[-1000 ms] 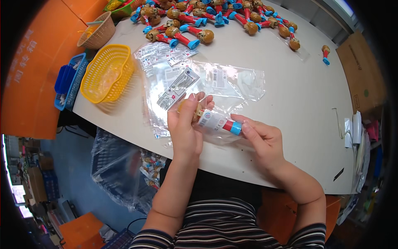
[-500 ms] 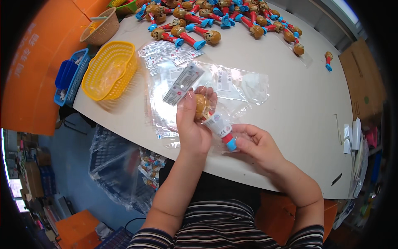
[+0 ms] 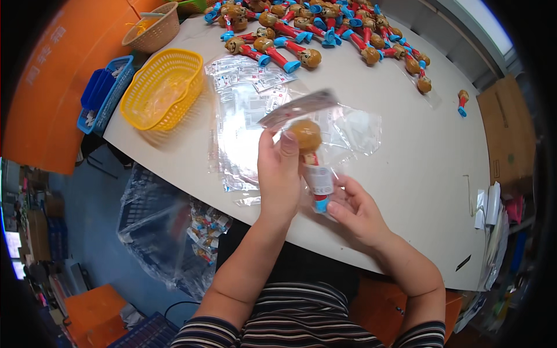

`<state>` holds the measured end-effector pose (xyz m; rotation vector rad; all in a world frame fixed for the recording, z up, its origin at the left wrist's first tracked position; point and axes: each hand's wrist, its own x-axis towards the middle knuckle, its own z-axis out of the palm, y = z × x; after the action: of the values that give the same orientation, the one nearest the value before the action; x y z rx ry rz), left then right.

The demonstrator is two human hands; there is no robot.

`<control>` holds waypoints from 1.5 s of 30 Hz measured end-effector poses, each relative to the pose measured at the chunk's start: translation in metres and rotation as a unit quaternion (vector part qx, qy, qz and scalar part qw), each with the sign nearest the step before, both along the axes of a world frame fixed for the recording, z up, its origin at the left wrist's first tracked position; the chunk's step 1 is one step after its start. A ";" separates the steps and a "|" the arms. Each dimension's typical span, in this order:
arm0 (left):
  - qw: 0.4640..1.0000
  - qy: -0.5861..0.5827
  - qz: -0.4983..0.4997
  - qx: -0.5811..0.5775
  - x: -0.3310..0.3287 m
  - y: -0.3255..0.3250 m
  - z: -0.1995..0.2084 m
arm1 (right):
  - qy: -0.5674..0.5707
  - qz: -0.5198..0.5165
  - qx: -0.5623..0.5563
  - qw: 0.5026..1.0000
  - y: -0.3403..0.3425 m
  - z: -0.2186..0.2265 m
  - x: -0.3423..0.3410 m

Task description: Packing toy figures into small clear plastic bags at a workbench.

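Observation:
A bagged toy figure (image 3: 306,137) with a round brown head, red body and blue foot is held over the table's near edge. My left hand (image 3: 279,174) is closed around its head end, thumb at the head. Clear plastic surrounds the figure, and a white label (image 3: 318,178) covers part of its body. A printed header card (image 3: 299,108), blurred by motion, sticks out above the head. At the blue foot, my right hand (image 3: 360,214) is closed with thumb and fingers at the bag's lower end. Clear printed bags (image 3: 238,127) lie flat beyond my left hand.
Many similar figures (image 3: 290,29) are heaped at the table's far side, one (image 3: 462,103) apart at right. A yellow basket (image 3: 194,75), a blue basket (image 3: 119,93) and a tan basket (image 3: 168,26) stand at left. A plastic-lined blue crate (image 3: 139,203) holds packed items below the table.
The figure has turned more upright in my hands, and its header card has swung to the right. Both hands stay on the bagged toy. The whole view has shifted slightly.

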<state>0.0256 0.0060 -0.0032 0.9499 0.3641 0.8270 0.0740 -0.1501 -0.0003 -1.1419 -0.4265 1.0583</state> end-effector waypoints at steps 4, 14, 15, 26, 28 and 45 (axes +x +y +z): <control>0.997 -0.005 -0.060 -0.057 -0.008 0.011 -0.004 | -0.032 0.052 -0.038 0.997 -0.007 -0.003 0.003; 0.952 0.152 0.170 0.206 0.004 0.000 -0.014 | -0.082 0.046 -0.007 0.996 -0.001 0.000 -0.006; 0.952 0.151 0.172 0.204 0.005 0.001 -0.016 | -0.122 0.029 0.000 0.992 0.000 -0.003 -0.007; 0.981 0.059 -0.159 -0.095 -0.017 0.021 0.003 | -0.027 0.040 -0.005 0.999 -0.005 0.002 0.003; 0.975 0.079 -0.204 -0.044 -0.026 0.016 0.016 | -0.010 0.060 -0.007 0.998 -0.006 0.001 0.004; 0.724 0.653 0.184 0.125 -0.394 0.169 -0.234 | -0.476 -0.265 -0.247 0.801 -0.009 -0.007 0.128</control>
<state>-0.3681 0.1746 -0.2369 1.6655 1.7541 0.4092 0.2022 -0.1587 -0.0069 -2.1047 -0.5636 0.0000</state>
